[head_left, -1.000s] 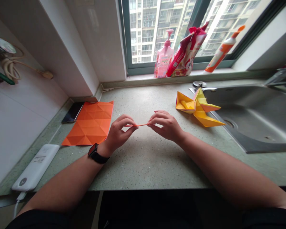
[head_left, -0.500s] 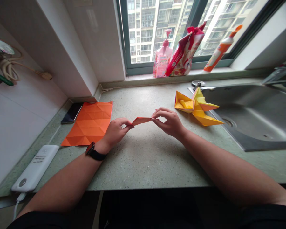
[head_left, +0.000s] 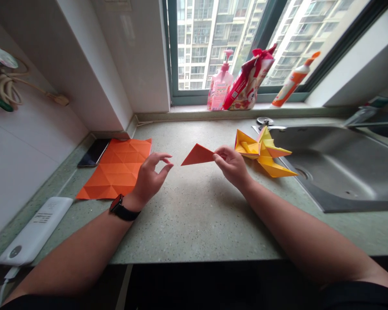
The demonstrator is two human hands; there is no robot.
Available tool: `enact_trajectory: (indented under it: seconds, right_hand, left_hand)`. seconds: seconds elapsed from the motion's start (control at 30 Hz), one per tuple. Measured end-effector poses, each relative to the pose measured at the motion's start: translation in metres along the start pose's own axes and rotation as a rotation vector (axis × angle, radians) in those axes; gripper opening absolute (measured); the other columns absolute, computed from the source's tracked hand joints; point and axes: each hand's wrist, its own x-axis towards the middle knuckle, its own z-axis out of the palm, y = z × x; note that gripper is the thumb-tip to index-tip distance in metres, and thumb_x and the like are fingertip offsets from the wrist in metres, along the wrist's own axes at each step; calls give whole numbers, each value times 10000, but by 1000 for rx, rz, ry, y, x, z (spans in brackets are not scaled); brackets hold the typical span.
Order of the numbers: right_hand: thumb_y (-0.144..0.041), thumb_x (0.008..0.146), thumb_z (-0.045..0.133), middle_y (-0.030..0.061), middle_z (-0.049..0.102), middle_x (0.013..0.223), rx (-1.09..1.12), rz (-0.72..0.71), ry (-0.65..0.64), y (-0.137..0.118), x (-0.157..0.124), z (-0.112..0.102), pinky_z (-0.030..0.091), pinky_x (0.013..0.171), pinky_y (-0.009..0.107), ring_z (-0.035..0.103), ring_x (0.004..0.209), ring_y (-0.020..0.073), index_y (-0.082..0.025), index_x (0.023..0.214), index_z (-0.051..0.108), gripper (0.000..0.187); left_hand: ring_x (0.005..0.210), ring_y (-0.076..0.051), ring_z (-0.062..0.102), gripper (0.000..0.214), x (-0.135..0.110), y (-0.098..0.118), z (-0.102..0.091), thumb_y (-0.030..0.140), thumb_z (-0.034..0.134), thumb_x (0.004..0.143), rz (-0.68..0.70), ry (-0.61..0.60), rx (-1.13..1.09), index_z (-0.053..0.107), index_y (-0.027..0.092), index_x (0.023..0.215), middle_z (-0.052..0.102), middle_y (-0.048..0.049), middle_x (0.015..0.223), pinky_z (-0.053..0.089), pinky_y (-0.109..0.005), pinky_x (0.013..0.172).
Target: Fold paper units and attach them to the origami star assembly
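A small folded orange paper triangle (head_left: pixel 198 155) is pinched at its right corner between the thumb and fingers of my right hand (head_left: pixel 231 165), held over the counter. My left hand (head_left: pixel 151 175), with a black watch (head_left: pixel 124 208) on the wrist, is apart from the triangle on its left side. Its thumb and fingers are spread with nothing between them. Behind that hand lies a creased orange paper sheet (head_left: pixel 116 165), flat on the counter. Just beyond my right hand sit yellow folded paper pieces (head_left: pixel 267 150), pointed and partly opened out.
A phone (head_left: pixel 94 153) and a white power bank (head_left: pixel 35 230) with a cable lie on the counter (head_left: pixel 187 228) at left. The steel sink (head_left: pixel 339 172) is at right. On the sill stand a pink pump bottle (head_left: pixel 219 88), a red bag (head_left: pixel 248 82) and an orange-white bottle (head_left: pixel 292 84).
My left hand has let go of the folded paper triangle and drawn back to the left. The triangle stays in my right hand, now turned with its broad face showing.
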Motion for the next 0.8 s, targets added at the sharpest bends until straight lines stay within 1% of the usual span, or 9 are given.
enact_trajectory:
  seconds: [0.07,0.13,0.2,0.27,0.33,0.43,0.57,0.67,0.8]
  right_hand:
    - [-350,954,680,-11,697,765,-13,22,-36,-1,-3,3,524,669,319,670,702,183,-249,864,647,140]
    - [-354,970,671,-13,711,739,-16,48,-93,-6,-6,6,528,665,317,687,679,182,-247,867,643,151]
    - [-371,992,661,-15,724,709,-10,73,-143,-14,-10,9,540,669,319,701,649,181,-244,876,642,173]
    - [-399,1008,659,-11,740,696,-2,77,-175,-22,-14,12,556,685,327,717,642,184,-244,882,641,201]
    - [-422,1019,662,-4,762,708,12,69,-198,-29,-17,16,571,702,333,733,657,189,-246,892,640,218]
    - [-438,1034,661,1,776,728,51,57,-243,-38,-22,21,577,696,329,743,671,190,-250,907,638,229]
    - [-435,1052,658,13,782,762,75,5,-292,-42,-25,22,564,678,316,748,695,188,-243,942,652,221]
    - [-442,1039,690,20,786,806,57,-53,-308,-41,-25,21,575,686,315,749,720,186,-241,979,661,212]
    - [-446,984,767,27,800,909,-6,-166,-317,-39,-26,20,605,708,312,742,768,181,-246,1046,674,229]
  left_hand:
    - [1164,-259,710,278,0,3,-1,371,761,1036,103,2,26,670,247,1267,718,-93,1208,607,-474,1064]
    - [1324,-302,645,419,-2,6,0,444,797,1005,184,-38,47,625,266,1343,635,-139,1406,574,-550,1146]
    - [1420,-338,595,534,-3,9,2,487,823,973,236,-115,49,580,288,1404,528,-174,1561,564,-592,1168]
    - [1477,-373,558,597,-5,11,5,492,850,944,260,-210,57,555,296,1424,458,-195,1642,579,-606,1154]
    - [1503,-406,538,630,-7,11,9,463,880,923,258,-276,87,539,284,1422,460,-208,1657,576,-628,1153]
    - [1455,-420,589,632,-9,9,14,390,878,929,250,-298,129,508,251,1422,551,-220,1587,564,-648,1155]
    - [1302,-346,706,553,-10,9,19,278,801,976,202,-260,94,481,234,1425,652,-192,1456,642,-528,1040]
    - [1152,-284,769,577,-10,13,19,236,759,992,160,-238,54,453,230,1481,684,-176,1412,673,-427,922]
    - [1117,-269,784,653,-10,19,18,227,751,987,168,-227,41,429,245,1555,690,-165,1421,670,-412,918]
